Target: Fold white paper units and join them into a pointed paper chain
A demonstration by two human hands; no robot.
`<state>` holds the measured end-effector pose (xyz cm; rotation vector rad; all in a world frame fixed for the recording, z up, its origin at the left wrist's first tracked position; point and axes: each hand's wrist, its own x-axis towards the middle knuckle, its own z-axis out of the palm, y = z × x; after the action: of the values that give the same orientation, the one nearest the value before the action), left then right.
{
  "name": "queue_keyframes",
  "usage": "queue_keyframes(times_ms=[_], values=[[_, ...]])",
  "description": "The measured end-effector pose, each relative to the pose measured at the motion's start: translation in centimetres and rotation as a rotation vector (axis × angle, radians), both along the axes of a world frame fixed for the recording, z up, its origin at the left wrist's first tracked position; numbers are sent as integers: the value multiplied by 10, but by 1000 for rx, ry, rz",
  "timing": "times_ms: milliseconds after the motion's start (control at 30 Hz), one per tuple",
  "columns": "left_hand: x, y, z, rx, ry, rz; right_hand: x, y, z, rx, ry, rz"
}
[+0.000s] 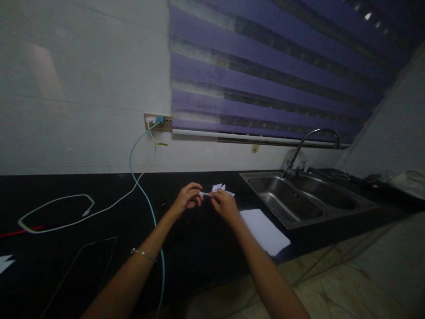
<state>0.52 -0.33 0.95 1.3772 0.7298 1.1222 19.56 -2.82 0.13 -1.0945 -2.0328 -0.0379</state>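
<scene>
Both my hands meet over the black counter [199, 248], pinching a small folded white paper piece [219, 189]. My left hand [187, 199] has its fingers curled and pinched on the paper's left tip. My right hand [225, 204] is closed on the paper's other end, with the folded points sticking up behind its fingers. A thin bracelet [143, 253] circles my left wrist. A flat sheet of white paper [264, 230] lies on the counter just right of my right forearm.
A steel double sink [299, 199] with a curved tap [315, 137] sits to the right. A teal cable [146, 195] and a white cable [56, 217] run from the wall socket [159, 122] across the counter. A dark phone or tablet [86, 266] lies at the left front.
</scene>
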Motion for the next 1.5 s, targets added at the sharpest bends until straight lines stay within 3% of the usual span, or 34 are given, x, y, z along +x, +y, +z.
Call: queue_keyframes(times_ms=[100,200,367,500,633,867,1067,1167,1300,1500], values=[[-2,2,-3,4,-16,27,-1,3,0,10,123,6],[-3,4,-6,52,-28,66,-2,8,-1,-32,411,-27],[0,7,-11,83,32,88,0,19,-2,-291,893,105],[5,8,-15,111,77,92,-2,21,-4,-520,916,242],[6,9,-17,152,121,87,-6,24,-12,-611,774,254],[9,-2,-12,250,221,34,-1,30,-23,-536,717,186],[11,-13,-6,274,365,-60,-4,25,-18,-573,747,240],[10,-14,-4,298,380,0,-9,20,-11,-512,810,233],[10,-14,-4,345,417,89,-11,13,0,-309,941,127],[12,-15,-8,363,484,114,-11,11,4,-232,946,78]])
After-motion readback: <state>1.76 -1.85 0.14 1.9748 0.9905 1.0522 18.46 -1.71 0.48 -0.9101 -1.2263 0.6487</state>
